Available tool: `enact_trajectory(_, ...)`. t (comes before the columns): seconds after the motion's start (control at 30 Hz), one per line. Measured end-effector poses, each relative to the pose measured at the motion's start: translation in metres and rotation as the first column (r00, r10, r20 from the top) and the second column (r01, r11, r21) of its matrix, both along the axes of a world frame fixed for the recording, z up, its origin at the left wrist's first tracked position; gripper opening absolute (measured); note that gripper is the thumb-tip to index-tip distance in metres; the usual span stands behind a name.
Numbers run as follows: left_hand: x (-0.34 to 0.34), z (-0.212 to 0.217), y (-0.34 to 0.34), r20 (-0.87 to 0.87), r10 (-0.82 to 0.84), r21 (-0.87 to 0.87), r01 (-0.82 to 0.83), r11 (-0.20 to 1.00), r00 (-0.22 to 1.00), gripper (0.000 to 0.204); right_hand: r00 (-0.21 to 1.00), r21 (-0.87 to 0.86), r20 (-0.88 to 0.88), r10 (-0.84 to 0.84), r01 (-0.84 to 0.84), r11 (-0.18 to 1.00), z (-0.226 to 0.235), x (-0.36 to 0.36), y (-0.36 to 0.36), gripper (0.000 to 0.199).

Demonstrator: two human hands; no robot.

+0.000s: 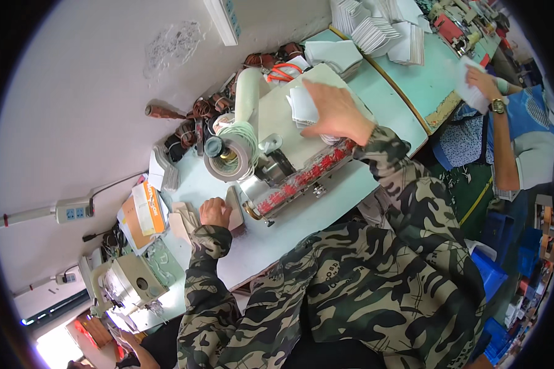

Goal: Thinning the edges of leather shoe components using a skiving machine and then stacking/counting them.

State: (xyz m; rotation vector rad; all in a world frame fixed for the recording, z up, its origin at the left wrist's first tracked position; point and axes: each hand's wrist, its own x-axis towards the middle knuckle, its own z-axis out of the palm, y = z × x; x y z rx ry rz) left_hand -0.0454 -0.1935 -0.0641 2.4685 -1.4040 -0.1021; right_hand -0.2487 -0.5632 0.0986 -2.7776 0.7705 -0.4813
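Note:
A machine with a cream flat top [274, 114], a round metal and cream wheel housing [226, 157] and a worn red front edge [305, 179] stands before me. My right hand [338, 114] reaches over its top, thumb and fingers spread around a small stack of white pieces [301, 106]. Whether the palm presses on them is hidden. To the left of the machine, my left hand [215, 213] is on the table, fingers curled and thumb against a beige flat piece [234, 208]. Its fingertips are partly hidden. More beige pieces [182, 220] lie left of that hand.
Orange-handled scissors [283, 72] and coiled cords [202, 109] lie along the wall. White stacks [375, 34] fill the far table. At right, a co-worker's hand [483, 83] holds white pieces. A sewing machine [132, 283] stands at lower left, near another person's arm [138, 350].

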Motion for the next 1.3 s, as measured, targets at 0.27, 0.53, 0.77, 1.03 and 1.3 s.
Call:
enact_trajectory(0.27,-0.003,0.165,-0.065,-0.898,-0.095,0.042,0.298,0.954,0.430,0.023,0.916,0.343,0.354,0.190,-0.316,0.884,0.022,-0.013,0.059,0.040)
enact_trajectory(0.53,-0.007,0.132,-0.109,-0.850,-0.142,0.057,0.356,0.933,0.507,0.024,0.888,0.399,0.181,0.422,-0.459,0.794,-0.019,-0.001,0.079,0.036)
enact_trajectory(0.77,0.017,0.135,-0.129,-0.751,0.176,0.182,-0.056,0.982,0.637,0.026,0.886,0.356,0.076,0.457,-0.452,0.818,-0.001,-0.005,0.046,0.026)
enact_trajectory(1.03,0.079,-0.017,-0.005,0.109,0.188,0.240,-0.209,0.948,0.976,0.043,0.932,0.024,0.199,0.305,-0.315,0.949,0.029,-0.032,0.031,0.019)
enact_trajectory(1.3,-0.066,0.028,0.017,-0.169,0.138,0.230,-0.097,0.968,0.976,0.044,0.803,0.834,0.513,-0.303,-0.383,0.396,-0.003,-0.030,0.124,0.019)
